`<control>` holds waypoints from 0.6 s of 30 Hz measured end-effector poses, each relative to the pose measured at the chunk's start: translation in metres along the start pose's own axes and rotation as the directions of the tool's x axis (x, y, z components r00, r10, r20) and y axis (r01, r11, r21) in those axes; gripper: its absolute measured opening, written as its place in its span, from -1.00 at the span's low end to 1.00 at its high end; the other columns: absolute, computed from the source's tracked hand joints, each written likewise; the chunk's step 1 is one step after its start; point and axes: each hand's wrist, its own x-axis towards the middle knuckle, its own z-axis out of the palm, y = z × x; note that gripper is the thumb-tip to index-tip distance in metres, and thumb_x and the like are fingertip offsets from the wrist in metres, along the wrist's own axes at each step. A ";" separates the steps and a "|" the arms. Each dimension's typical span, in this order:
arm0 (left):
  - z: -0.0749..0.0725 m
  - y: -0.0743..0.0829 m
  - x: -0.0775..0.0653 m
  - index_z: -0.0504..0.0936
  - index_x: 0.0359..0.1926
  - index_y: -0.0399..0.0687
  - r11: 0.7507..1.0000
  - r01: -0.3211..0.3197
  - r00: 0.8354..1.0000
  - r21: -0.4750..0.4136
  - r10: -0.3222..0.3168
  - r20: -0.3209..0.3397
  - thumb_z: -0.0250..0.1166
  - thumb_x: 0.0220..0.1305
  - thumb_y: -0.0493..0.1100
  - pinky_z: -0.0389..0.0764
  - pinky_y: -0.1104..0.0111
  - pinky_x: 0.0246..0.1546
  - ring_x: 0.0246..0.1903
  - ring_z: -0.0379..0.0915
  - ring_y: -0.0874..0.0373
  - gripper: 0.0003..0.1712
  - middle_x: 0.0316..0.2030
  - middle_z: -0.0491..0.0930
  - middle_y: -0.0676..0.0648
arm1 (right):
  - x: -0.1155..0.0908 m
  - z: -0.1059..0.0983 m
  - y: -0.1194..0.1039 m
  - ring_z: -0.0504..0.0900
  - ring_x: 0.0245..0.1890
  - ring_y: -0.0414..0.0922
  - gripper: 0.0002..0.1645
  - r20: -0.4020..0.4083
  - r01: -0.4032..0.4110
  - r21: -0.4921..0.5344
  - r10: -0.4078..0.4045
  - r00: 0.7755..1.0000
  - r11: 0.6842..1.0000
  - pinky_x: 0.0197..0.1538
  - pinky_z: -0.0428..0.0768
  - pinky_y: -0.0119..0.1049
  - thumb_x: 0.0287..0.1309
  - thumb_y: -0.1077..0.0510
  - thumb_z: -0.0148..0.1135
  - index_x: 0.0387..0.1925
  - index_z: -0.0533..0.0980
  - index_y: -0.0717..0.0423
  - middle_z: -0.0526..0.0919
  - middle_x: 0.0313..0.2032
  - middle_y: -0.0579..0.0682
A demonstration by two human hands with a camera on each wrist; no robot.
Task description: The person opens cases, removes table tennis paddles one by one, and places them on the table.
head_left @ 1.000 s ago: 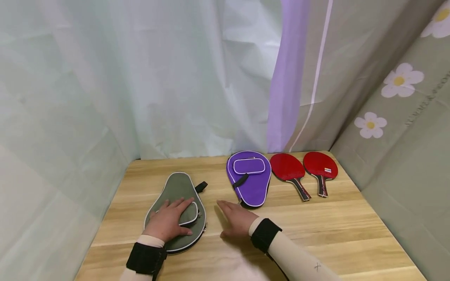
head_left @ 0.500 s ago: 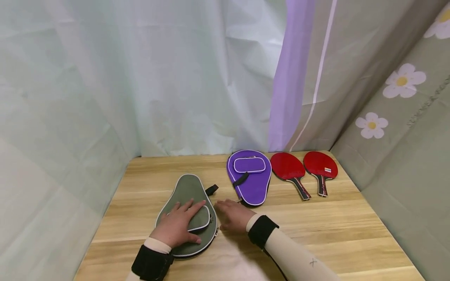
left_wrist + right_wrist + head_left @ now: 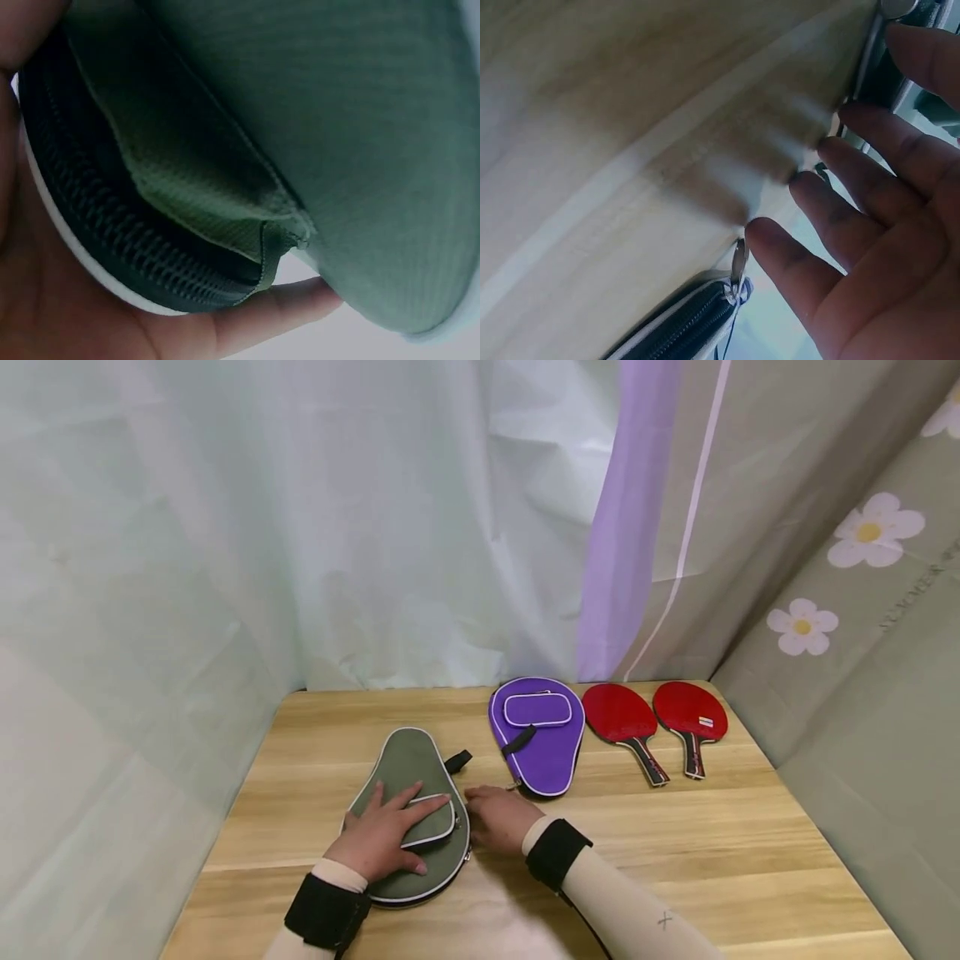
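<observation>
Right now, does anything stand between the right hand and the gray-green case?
Nothing visible does: the right hand is right at the edge of the gray-green case, contact unclear. The left hand rests on top of that case; the purple case lies farther back, out of the way.

Pale, flower-printed curtains (image 3: 420,527) around a wooden tabletop (image 3: 697,852).

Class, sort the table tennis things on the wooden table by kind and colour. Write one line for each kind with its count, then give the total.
Green bat case: 1
Purple bat case: 1
Red bats: 2
Total: 4
</observation>
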 end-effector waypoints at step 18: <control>0.000 0.008 0.002 0.46 0.67 0.57 1.000 0.007 1.000 -0.013 -0.007 0.018 0.85 -0.02 0.15 0.22 -0.94 0.13 0.63 -0.04 -0.91 0.23 0.73 0.37 -0.25 | 0.008 0.018 0.013 0.77 0.05 -0.05 -0.49 -0.048 -0.057 -0.054 0.054 0.997 0.997 0.17 0.80 -0.12 0.16 -0.06 0.63 0.13 0.78 -0.02 0.81 0.01 -0.05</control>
